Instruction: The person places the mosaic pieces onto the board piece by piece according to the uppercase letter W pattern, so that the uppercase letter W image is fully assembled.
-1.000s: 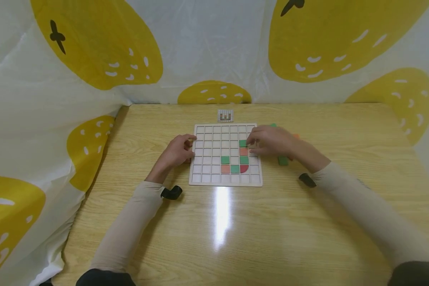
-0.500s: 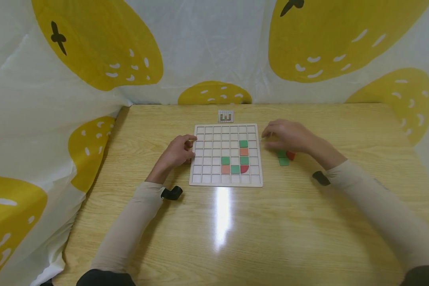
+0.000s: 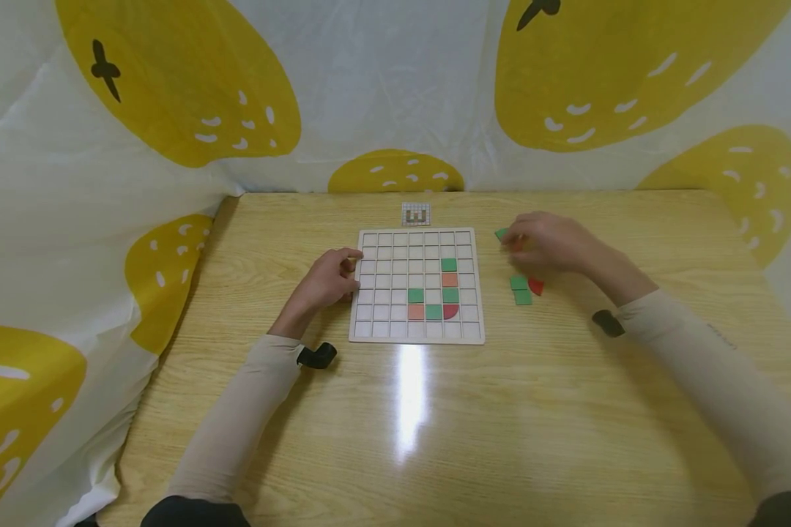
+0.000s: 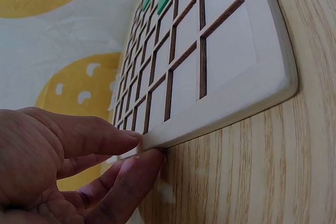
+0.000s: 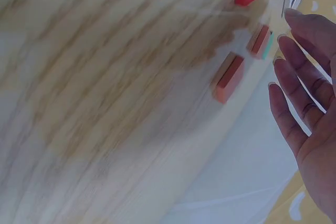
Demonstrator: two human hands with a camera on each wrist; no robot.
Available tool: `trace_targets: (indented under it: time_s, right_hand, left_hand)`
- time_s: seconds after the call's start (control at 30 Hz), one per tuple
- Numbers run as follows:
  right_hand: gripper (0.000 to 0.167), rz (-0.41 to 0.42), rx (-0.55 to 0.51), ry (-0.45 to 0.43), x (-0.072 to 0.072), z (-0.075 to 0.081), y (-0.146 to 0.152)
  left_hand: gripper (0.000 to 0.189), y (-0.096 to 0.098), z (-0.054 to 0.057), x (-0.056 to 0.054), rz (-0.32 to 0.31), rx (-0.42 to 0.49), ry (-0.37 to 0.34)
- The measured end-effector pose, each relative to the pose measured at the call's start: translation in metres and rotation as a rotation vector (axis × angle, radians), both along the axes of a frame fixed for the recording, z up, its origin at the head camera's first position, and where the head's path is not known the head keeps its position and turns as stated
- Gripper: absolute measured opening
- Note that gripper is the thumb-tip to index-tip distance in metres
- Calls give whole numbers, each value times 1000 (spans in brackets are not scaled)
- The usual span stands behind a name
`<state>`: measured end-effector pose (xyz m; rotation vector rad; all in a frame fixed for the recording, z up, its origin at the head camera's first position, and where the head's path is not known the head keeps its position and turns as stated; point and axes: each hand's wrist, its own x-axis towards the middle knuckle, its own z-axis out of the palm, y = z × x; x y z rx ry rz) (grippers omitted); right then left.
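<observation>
A pale wooden grid board (image 3: 376, 334) lies mid-table, with several green, orange and red tiles set in its right half. At its left edge my left hand (image 3: 332, 278) holds the rim between thumb and fingers; the left wrist view shows the fingertips (image 4: 131, 135) on the rim. My right hand (image 3: 554, 238) hovers right of the board, over a green tile (image 3: 502, 233) and an orange tile (image 3: 516, 246) it partly hides. In the right wrist view its fingers are spread loosely, with nothing seen between them. Closer in lie a green tile (image 3: 523, 297) and a red quarter-round tile (image 3: 535, 286).
Behind the board lies a small pattern card (image 3: 416, 214). A white cloth (image 3: 395, 88) with yellow fruit prints hangs behind the table and along its left side. Another orange tile (image 5: 229, 80) shows near the right hand in the right wrist view.
My right hand has moved from over the board's right side away to the right, toward the loose tiles. The left hand stays at the board's edge, and the tiles on the board look unchanged.
</observation>
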<state>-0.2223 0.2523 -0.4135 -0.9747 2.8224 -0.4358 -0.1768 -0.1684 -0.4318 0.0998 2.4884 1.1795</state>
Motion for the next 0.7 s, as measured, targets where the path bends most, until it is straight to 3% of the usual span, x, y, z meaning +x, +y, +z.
trace_targets:
  time_s: [0.7]
  right_hand:
    - [22, -38, 66, -15, -9, -6, 8]
  left_hand:
    - [59, 1, 2, 1, 11, 0, -14]
